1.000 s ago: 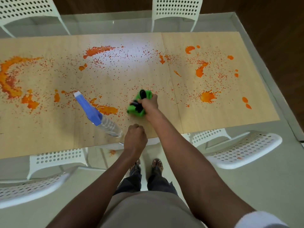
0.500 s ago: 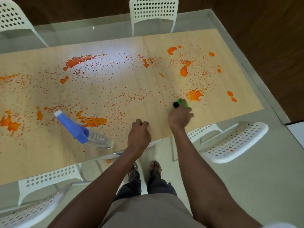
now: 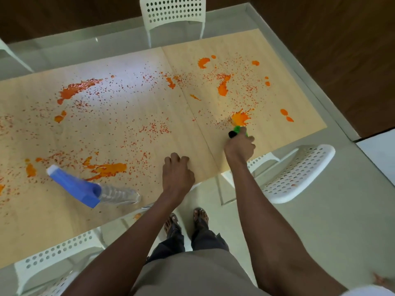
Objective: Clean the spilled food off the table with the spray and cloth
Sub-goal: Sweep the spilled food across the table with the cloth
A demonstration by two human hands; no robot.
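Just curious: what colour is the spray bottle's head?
Blue, on the spray bottle, seen in the head view.

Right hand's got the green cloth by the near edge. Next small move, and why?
Probably push the green cloth forward onto the starburst orange splat and wipe. The right hand grips the cloth just short of that splat, which looks untouched, so it is the nearest spill. The left hand rests on the table; the spray bottle lies unheld.
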